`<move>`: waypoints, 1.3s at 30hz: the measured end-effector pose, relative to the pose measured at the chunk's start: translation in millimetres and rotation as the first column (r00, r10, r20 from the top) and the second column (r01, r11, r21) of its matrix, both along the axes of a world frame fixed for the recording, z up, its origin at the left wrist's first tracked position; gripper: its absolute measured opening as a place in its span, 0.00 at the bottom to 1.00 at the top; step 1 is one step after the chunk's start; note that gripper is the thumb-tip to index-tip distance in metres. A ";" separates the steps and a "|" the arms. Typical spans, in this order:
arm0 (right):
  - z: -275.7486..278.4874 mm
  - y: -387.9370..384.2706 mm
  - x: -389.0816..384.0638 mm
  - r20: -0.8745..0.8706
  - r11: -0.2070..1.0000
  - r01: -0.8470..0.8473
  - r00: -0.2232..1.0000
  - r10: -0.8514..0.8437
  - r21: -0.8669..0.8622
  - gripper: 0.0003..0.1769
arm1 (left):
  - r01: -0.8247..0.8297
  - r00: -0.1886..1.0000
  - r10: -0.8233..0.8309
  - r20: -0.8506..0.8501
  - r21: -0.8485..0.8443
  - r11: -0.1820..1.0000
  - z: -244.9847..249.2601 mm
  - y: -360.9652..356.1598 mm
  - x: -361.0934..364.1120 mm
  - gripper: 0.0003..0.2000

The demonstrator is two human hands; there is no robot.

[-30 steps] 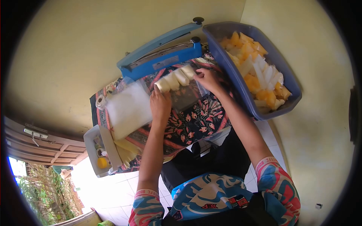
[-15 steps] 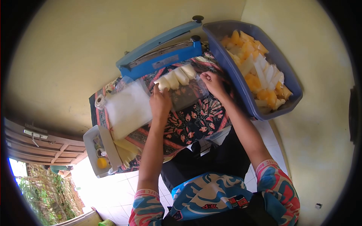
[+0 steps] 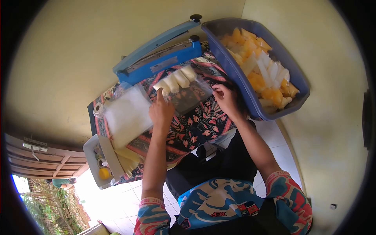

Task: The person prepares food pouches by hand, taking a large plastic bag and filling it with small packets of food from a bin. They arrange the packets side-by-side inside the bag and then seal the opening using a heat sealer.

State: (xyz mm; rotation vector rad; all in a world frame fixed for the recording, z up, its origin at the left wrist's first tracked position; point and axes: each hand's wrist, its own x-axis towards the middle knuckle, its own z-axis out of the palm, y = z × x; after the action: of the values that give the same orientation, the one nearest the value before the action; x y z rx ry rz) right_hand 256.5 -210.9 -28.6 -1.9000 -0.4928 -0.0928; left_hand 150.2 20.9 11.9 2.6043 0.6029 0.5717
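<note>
Four or so pale, cream-coloured rolls [image 3: 178, 80] lie side by side in a slanting row on a clear plastic bag [image 3: 192, 96]. My left hand [image 3: 161, 113] reaches up to the row's left end, its index finger stretched out against the leftmost roll and the other fingers loosely bent. At the bag's right edge is my right hand [image 3: 226, 101], thumb and index finger closed on the film. Left of my left hand lies a stack of clear plastic bags [image 3: 127, 111].
A blue sealer [image 3: 160, 64] with its arm raised stands behind the rolls. A blue-grey tub [image 3: 250, 92] of yellow and white packets is at the right. A tape roll [image 3: 98, 110] and a grey container [image 3: 91, 156] sit at the left on patterned cloth [image 3: 196, 129].
My right hand has moved a little down along the bag's right edge. My left index finger now points up at the leftmost roll. The whole view has shifted slightly.
</note>
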 end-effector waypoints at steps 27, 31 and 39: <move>-14.2 -7.5 -6.8 0.171 1.000 -0.018 0.985 0.015 0.015 0.15 | 0.618 0.749 -0.633 0.195 0.139 0.774 -9.9 -13.6 5.4 0.20; -14.2 -7.6 -7.0 0.177 1.000 -0.018 0.984 0.017 0.003 0.15 | 0.639 0.727 -0.661 0.186 0.169 0.750 -16.8 -9.4 7.4 0.20; -12.3 -7.9 -8.2 0.166 1.000 -0.017 0.986 0.016 0.005 0.15 | 0.675 0.705 -0.686 0.178 0.128 0.727 -16.3 -7.9 6.9 0.21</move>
State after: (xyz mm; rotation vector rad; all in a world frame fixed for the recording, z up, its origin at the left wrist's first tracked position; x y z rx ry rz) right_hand 248.3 -218.9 -40.9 -1.8907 -0.6201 -0.2426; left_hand 157.1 13.0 -4.3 2.5024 -0.4649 0.5949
